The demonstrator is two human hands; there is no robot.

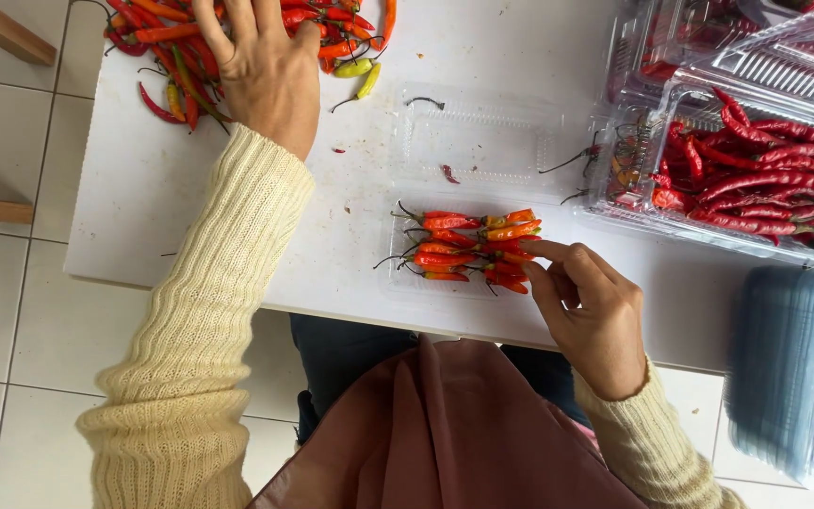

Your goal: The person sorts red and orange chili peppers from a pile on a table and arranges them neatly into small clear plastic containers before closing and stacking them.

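- My right hand (588, 316) pinches a chili at the clear tray (459, 247), keeping its small chilies (468, 247) lined up.
- My left hand (261, 66) rests open on the loose chili pile (181, 47), beyond the tray on the desk (143, 188), gripping nothing I can see.

Head view, steeply down, close.

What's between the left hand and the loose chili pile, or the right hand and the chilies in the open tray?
Nothing visible. The left hand already rests on the loose chili pile. The right hand has fingertips touching the chilies in the open clear tray.
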